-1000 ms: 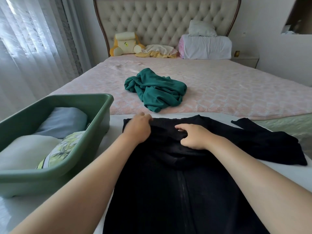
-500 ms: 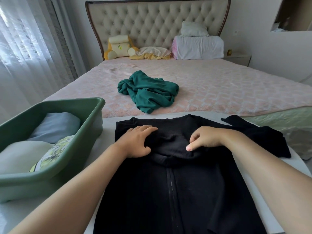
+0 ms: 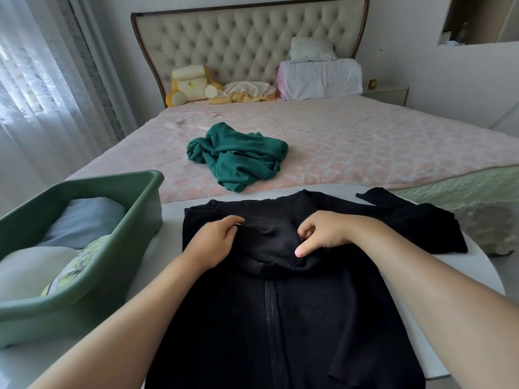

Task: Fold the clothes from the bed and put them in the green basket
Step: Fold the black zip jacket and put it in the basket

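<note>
Left hand (image 3: 216, 242) was flat on the collar half a second ago; now its fingers are curled in, pinching the knit. Right hand (image 3: 323, 234) has barely shifted and grips the same bunched collar between thumb and curled fingers. View has tipped slightly, nothing else moved.

Black zip jacket (image 3: 309, 318) lies front-up on the white table (image 3: 483, 276), zip closed, collar toward the bed (image 3: 365, 141). Likely step: flattening or tucking the collar before the sleeve folds, so folding has hardly begun. Right-side sleeve (image 3: 421, 226) is spread out to the side, its cuff near the far table edge; the other sleeve is not visible, probably tucked under.

Green basket (image 3: 148, 203) sits on the table just left of the jacket, close but apart, already holding three folded pieces (grey-blue, white, leaf print). It looks fairly full, with the most room toward its near right corner. Teal garment (image 3: 238, 158) is crumpled on the bed, unfolded, well apart from the hands.

Room: bare table strip between basket and jacket is narrow. Jacket hem runs out of view at the near edge, and the right side hangs close to the table's rounded edge, so folds should go inward.
</note>
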`<action>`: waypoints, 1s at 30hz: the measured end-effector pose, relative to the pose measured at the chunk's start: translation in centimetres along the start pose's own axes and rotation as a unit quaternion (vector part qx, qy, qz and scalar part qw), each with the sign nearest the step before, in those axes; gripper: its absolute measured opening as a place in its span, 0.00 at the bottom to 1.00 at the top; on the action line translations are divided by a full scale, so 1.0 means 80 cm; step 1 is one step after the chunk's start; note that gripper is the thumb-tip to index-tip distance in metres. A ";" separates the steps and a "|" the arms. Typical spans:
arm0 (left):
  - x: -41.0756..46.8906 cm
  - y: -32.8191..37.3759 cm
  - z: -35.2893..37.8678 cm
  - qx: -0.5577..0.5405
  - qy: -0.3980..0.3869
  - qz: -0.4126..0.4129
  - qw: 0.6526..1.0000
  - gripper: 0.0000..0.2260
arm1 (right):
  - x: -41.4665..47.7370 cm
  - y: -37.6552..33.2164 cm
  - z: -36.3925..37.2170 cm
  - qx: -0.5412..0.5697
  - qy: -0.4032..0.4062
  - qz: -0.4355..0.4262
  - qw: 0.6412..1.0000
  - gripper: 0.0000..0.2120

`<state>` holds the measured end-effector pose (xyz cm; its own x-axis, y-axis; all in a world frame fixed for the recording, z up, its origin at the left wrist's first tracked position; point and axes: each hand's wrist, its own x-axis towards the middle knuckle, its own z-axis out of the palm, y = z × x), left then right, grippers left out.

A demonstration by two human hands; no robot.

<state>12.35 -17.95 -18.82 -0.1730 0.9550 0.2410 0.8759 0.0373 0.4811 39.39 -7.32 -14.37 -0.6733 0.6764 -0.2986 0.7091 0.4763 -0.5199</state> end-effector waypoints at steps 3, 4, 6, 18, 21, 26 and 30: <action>-0.006 0.006 -0.002 0.017 -0.069 0.022 0.997 0.27 | 0.006 -0.007 0.000 0.024 0.027 -0.044 0.998 0.16; -0.007 0.007 -0.003 0.006 -0.076 0.023 0.997 0.31 | 0.007 -0.011 0.000 0.047 0.051 -0.054 0.996 0.17; -0.007 0.006 -0.006 -0.014 -0.077 0.023 0.997 0.36 | 0.009 -0.016 -0.002 0.081 0.134 -0.054 0.986 0.18; -0.008 -0.003 -0.009 0.143 -0.123 0.058 0.980 0.45 | -0.001 0.035 -0.009 -0.378 0.277 0.252 0.847 0.19; -0.002 -0.006 -0.012 0.189 -0.117 0.093 0.971 0.44 | 0.004 0.024 0.002 -0.360 0.287 0.057 0.886 0.21; 0.001 0.002 -0.008 0.072 -0.216 0.023 0.973 0.35 | 0.009 -0.008 0.030 -0.128 0.101 -0.073 0.984 0.23; 0.005 0.018 -0.021 -0.053 -0.256 -0.037 0.965 0.29 | 0.006 -0.005 0.013 -0.107 0.167 -0.061 0.978 0.09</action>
<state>12.79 -18.03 -16.64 0.0352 0.9722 -0.2314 0.8145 0.1063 0.5704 38.55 -7.79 -15.13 -0.6751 0.7358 0.0528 0.6789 0.6477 -0.3457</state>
